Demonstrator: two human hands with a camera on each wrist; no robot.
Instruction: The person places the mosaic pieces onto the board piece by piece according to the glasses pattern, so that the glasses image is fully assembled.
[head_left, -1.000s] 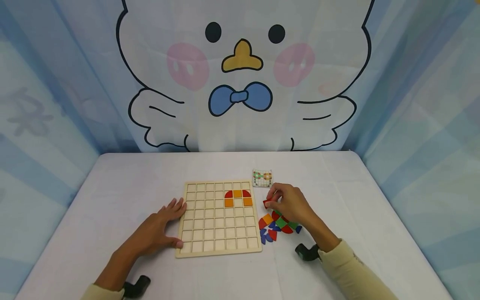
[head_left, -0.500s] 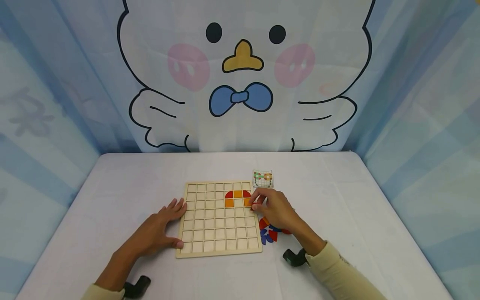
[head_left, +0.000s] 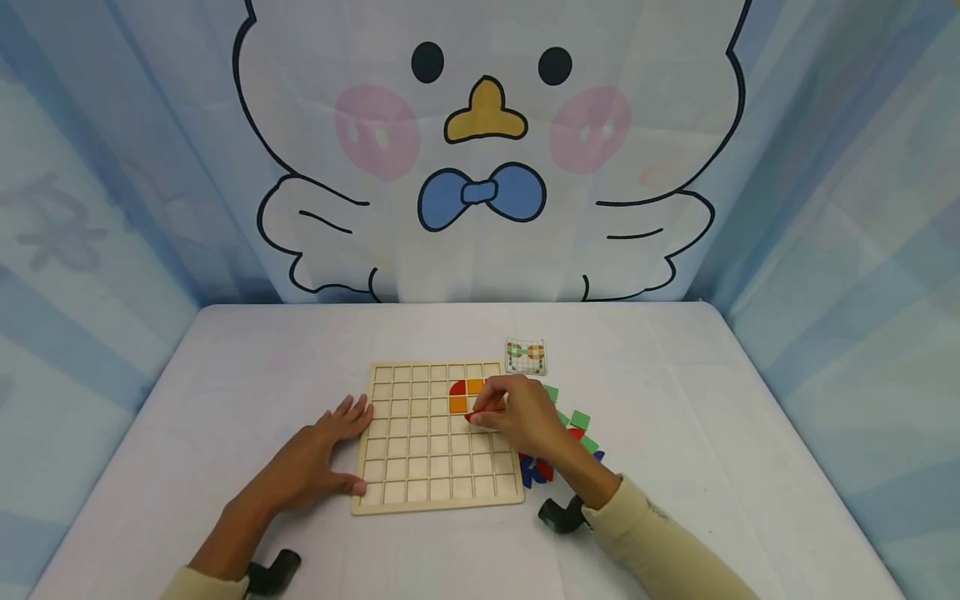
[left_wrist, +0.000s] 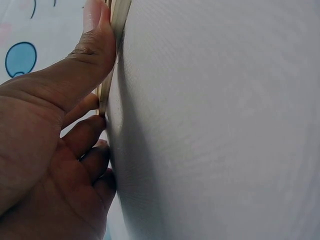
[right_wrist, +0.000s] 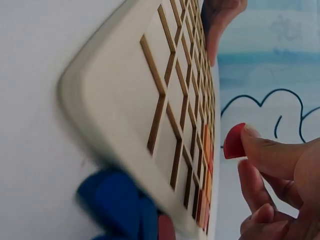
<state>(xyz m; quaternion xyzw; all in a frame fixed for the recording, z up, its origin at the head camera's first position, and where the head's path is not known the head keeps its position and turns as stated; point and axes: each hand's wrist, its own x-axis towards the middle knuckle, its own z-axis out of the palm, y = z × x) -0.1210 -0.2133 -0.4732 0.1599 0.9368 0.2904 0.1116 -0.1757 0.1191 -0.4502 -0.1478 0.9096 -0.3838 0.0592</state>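
A pale wooden grid board [head_left: 408,468] lies on the white table. My right hand [head_left: 525,414] is over its upper right part, pinching a red quarter-circle tile [right_wrist: 234,142] between thumb and fingers. Several tiles sit in the grid cells near there, among them a red rounded tile [head_left: 458,388] and an orange square tile [head_left: 458,405]; others are hidden behind the right hand. At the board's left edge, my left hand [head_left: 318,458] is spread, with its thumb at the lower left and its fingertips farther up the frame.
Right of the board lie loose tiles: green squares [head_left: 581,419], red ones [head_left: 545,470] and blue ones [head_left: 533,473], partly behind the right forearm. A small printed pattern card [head_left: 526,357] lies past the board's far right corner. A cartoon-printed curtain [head_left: 480,250] stands behind the table.
My right hand has moved left from the loose tiles to above the board, carrying the red tile. The left hand has stayed at the board's edge.
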